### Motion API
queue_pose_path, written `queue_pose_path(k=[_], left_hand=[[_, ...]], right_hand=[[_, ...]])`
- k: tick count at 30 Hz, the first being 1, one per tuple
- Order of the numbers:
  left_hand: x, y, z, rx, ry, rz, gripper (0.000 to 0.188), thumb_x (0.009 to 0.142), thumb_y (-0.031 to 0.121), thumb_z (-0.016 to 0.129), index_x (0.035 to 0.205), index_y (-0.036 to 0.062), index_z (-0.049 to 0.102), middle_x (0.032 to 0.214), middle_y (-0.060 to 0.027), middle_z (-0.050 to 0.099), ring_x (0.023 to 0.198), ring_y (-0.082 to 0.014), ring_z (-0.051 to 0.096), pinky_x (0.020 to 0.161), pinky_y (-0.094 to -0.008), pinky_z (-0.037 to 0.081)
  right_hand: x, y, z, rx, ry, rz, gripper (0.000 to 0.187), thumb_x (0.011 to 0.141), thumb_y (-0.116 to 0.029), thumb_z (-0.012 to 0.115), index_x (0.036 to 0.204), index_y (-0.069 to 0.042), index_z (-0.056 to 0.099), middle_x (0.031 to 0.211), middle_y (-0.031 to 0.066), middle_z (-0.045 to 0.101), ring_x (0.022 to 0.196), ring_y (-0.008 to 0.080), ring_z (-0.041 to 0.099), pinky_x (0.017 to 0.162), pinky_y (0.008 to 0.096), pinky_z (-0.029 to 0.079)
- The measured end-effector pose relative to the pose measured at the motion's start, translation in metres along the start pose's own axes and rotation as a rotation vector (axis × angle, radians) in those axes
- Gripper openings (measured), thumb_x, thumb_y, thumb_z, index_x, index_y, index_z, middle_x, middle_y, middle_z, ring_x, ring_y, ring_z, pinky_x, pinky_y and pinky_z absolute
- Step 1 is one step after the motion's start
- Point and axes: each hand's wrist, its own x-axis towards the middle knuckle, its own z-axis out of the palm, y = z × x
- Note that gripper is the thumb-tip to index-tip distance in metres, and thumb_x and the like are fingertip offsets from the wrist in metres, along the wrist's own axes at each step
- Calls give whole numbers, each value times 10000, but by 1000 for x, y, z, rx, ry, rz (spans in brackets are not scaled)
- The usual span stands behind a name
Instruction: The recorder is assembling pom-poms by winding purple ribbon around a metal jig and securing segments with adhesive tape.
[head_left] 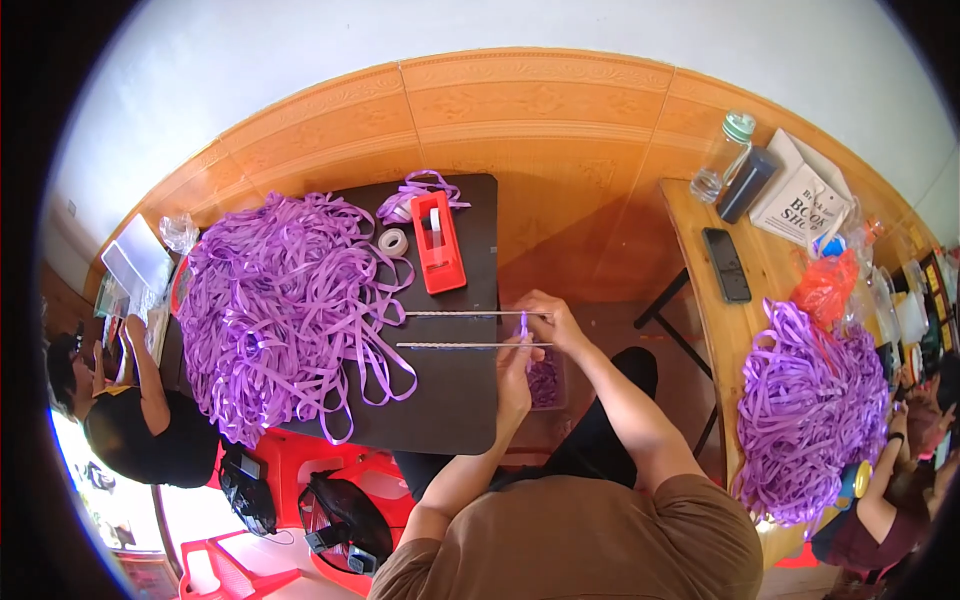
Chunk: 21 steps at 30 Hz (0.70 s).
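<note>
Two thin metal rods (455, 314) stick out side by side past the right edge of the dark table (440, 400). Near their free ends a short piece of purple ribbon (525, 326) spans from one rod to the other. My left hand (514, 378) is closed, its fingertips pinching the ribbon by the nearer rod. Around the farther rod's end curls my right hand (556, 322), its fingers closed at the ribbon too. Exactly how the ribbon passes round the rods is too small to tell. A big heap of purple ribbon loops (280, 310) covers the table's left part.
A red tape dispenser (440, 262) and a tape roll (393, 242) stand behind the rods. Below my hands is a bin (547, 385) with purple ribbon. The wooden table at right bears a phone (727, 265) and another ribbon heap (810, 410). People sit at both sides.
</note>
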Motion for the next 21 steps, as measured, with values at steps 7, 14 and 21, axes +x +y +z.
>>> queue_pose_path(k=[7,14,21], left_hand=[[-23,-19,-16,103,24,-81,125,897,123,609,940,21,667,848,-48,680,725,-95,596,690,-226,452],[-71,-8,-26,149,-56,-239,136,887,46,610,991,-8,678,895,-55,694,792,-80,613,754,-209,474],[-89,12,-45,146,-107,-436,117,885,33,607,953,-14,691,889,-36,685,794,-71,599,759,-208,469]], right_hand=[[-79,31,38,107,74,222,253,751,-188,640,935,-15,658,933,104,597,872,242,586,742,341,470],[-176,64,69,157,-40,436,147,783,-145,607,825,-12,654,653,65,592,663,133,554,594,314,449],[-195,52,86,221,-46,433,118,802,-75,586,851,10,652,672,80,635,625,99,550,559,306,446]])
